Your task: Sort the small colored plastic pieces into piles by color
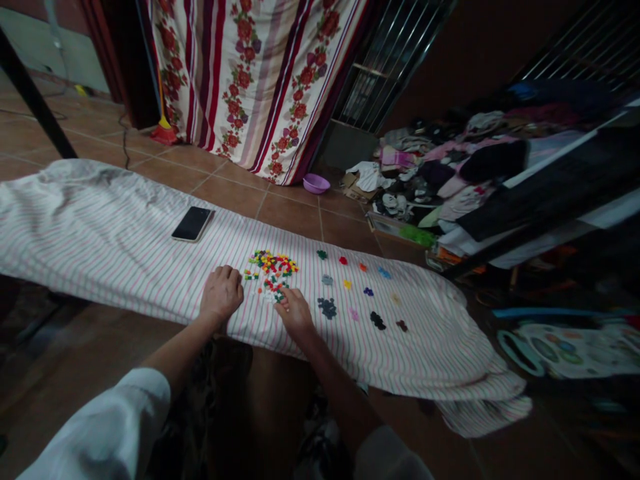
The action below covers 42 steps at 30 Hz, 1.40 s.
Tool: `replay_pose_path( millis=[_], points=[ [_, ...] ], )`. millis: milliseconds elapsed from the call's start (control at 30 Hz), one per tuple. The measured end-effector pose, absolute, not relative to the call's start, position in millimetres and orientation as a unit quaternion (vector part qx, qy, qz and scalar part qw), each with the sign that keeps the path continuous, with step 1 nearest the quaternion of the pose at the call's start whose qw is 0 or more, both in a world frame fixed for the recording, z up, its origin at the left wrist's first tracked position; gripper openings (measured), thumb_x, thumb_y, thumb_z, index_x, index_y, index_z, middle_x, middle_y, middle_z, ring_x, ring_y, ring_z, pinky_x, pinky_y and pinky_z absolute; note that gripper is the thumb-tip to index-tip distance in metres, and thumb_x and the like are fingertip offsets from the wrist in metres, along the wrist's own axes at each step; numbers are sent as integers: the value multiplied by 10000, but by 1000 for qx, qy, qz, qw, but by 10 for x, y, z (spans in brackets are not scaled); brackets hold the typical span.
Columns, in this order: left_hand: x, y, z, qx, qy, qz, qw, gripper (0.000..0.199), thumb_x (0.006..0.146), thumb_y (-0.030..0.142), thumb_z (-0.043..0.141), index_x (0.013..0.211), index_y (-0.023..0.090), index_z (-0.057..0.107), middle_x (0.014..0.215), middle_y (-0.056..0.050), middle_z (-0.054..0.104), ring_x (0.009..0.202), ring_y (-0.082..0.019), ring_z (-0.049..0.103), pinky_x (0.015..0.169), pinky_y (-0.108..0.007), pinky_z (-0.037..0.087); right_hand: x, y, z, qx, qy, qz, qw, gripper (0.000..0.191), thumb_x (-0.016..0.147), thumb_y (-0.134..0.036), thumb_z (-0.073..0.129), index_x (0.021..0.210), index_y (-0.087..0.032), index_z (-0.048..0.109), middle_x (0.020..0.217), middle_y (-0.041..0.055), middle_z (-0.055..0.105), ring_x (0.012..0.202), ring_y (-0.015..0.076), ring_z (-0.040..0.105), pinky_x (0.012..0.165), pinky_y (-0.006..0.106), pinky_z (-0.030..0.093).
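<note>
A mixed heap of small plastic pieces (275,263) in red, yellow, green, orange and white lies on the striped cloth (125,227). At the heap's near edge my right hand (296,315) has its thumb and fingers pinched together; whatever is between them is too small to make out. My left hand (223,291) rests on the cloth just left of the heap, fingers curled in. To the right, pieces sit in separate colour groups, among them dark grey pieces (327,307), black pieces (377,321), yellow pieces (347,284) and light blue pieces (384,273).
A phone (193,223) lies on the cloth, left of the heap. Beyond the cloth's far edge are a purple basin (316,183), a broom (164,130) and a floral curtain (245,80). Clothes (440,160) are piled at the right.
</note>
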<state>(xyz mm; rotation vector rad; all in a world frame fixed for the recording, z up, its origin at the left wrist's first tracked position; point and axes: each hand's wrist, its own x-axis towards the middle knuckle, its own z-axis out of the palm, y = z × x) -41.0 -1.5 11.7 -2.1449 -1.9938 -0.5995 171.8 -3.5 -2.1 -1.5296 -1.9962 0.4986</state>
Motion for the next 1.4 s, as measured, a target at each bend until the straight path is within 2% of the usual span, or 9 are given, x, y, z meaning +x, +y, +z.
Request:
replay_pose_path(
  millis=[333,500,667,867,1000,1133,1400],
  points=[
    [-400,-15,101,-717,-664,-197,77,142,844,227,454,882,180,582,928,-108,583,936,-271,507,805,-396,388,1446,166,64,-541,-751,218,310,347,814,-108,541,1138,-176,642,1071,82,583,841,146,620,831,302,548],
    [-393,-25,144,-715,-665,-205,61,156,842,213,442,891,182,587,931,-115,584,939,-272,511,806,-402,386,1495,44,102,-532,-765,174,319,265,881,-179,505,1089,-193,669,1068,80,574,878,159,608,821,287,533],
    [-397,-29,159,-718,-665,-196,63,153,836,209,445,879,183,589,929,-118,585,932,-272,514,806,-404,387,1501,-104,93,-467,-818,184,280,206,903,-216,535,1033,-231,693,1033,50,580,891,147,600,847,270,506],
    [-401,-25,153,-719,-666,-187,69,164,846,215,433,883,180,589,934,-117,588,935,-271,519,806,-400,390,1353,-20,74,-457,-837,178,244,249,922,-168,499,1056,-224,701,1035,54,597,963,155,588,888,277,497],
    [-397,-23,153,-718,-666,-191,69,157,846,213,437,880,179,587,931,-113,588,939,-271,515,814,-398,390,1343,29,75,-454,-830,183,268,266,927,-160,481,1079,-208,694,1082,68,596,987,154,595,888,275,503],
    [-390,-31,170,-718,-666,-191,63,152,842,210,443,881,180,587,930,-115,587,938,-273,512,810,-401,390,1367,73,146,-459,-820,179,292,261,945,-195,465,1065,-225,694,1041,57,616,989,152,601,913,278,486],
    [-395,-24,161,-716,-667,-195,60,149,843,213,442,877,182,584,931,-119,587,932,-274,511,801,-405,389,1230,317,342,-549,-810,99,182,196,935,-250,513,973,-225,704,973,56,601,930,168,574,843,274,459]
  ],
)
